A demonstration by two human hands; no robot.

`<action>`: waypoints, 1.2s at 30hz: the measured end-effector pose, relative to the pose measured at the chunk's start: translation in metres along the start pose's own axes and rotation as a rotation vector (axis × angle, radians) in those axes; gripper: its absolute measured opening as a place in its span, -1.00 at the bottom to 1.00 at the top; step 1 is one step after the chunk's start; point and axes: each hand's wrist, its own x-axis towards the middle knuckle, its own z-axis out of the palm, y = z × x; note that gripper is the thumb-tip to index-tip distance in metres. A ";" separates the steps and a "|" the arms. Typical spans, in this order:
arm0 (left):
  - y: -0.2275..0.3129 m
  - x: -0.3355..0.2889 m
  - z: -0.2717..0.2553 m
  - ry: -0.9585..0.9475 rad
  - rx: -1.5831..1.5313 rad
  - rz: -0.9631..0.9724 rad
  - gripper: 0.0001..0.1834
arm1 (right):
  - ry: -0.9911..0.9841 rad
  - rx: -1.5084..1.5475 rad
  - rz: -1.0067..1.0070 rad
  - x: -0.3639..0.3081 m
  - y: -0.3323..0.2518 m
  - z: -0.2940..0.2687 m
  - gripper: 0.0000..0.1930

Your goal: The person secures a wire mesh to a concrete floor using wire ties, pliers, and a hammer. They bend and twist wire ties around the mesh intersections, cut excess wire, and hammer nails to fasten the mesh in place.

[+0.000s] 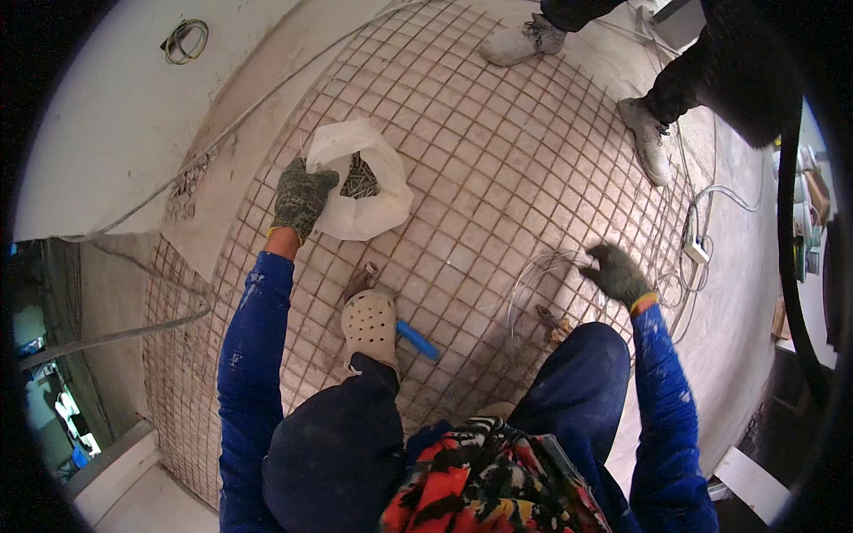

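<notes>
Head view: a steel wire mesh (462,178), laid in a square grid, covers most of the floor. A second person (737,75) in dark trousers and light, dusty boots (522,42) stands at the mesh, one boot near its far edge and the other near its right edge. An open white bag (391,213) rests on the mesh, toward its left edge, mouth facing up. Loops of thin wire (513,311) lie toward the right edge, beside the wearer's right knee. The left hand (304,195), in a dark knitted glove, has its grip closed on the bag's left rim. The right hand (619,274), similarly gloved, is at the upper end of the loops, fingers curled; whether its grip holds wire cannot be determined. A beige perforated clog (369,324) on the wearer's left foot is below the bag. Slender grey metal pieces (359,179) sit inside the bag. A blue bar-shaped object (418,339) lies just right of the clog.
</notes>
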 end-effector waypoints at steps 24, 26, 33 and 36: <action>-0.020 -0.041 0.007 -0.017 0.434 0.011 -0.37 | 0.336 0.253 -0.256 0.316 -0.358 0.121 -0.54; -0.034 -0.047 -0.007 0.174 0.616 0.374 -0.42 | 0.493 0.285 -0.312 0.319 -0.359 0.123 -0.54; -0.068 -0.068 -0.013 0.126 0.342 0.273 -0.58 | 0.150 0.294 -0.188 0.340 -0.358 0.128 -0.47; -0.068 -0.087 -0.026 -0.203 -0.611 -0.289 -0.68 | 0.313 0.299 -0.362 0.340 -0.342 0.121 -0.54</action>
